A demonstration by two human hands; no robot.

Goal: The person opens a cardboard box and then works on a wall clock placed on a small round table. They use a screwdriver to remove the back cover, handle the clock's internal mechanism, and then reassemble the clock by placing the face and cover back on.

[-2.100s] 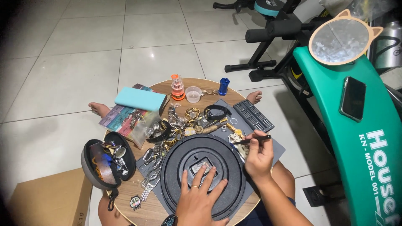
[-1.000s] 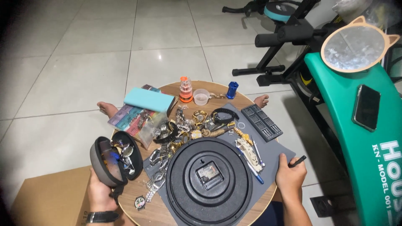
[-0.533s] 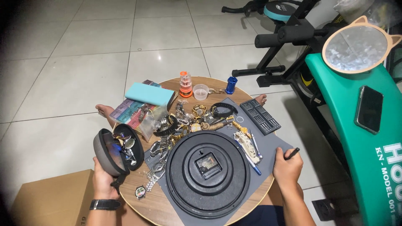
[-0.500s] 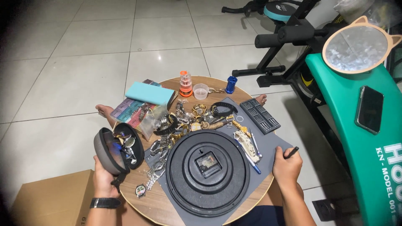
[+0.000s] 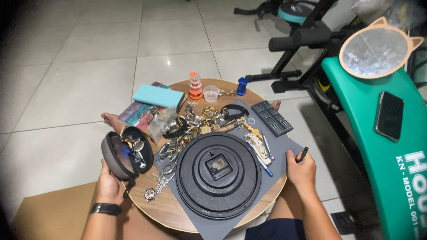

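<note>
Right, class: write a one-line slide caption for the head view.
Left hand holds an open case; right hand grips a black tool beside a face-down wall clock.

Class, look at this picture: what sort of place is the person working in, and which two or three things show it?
Probably a room at home used for mending clocks and watches. A low round table on a tiled floor holds a wall clock lying face down and a heap of watches, with an exercise bench beside it.

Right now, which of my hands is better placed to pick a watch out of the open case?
Probably the right hand. The left hand is holding the open case up, so it is occupied. The right holds only a thin dark tool and rests beside the clock.
</note>
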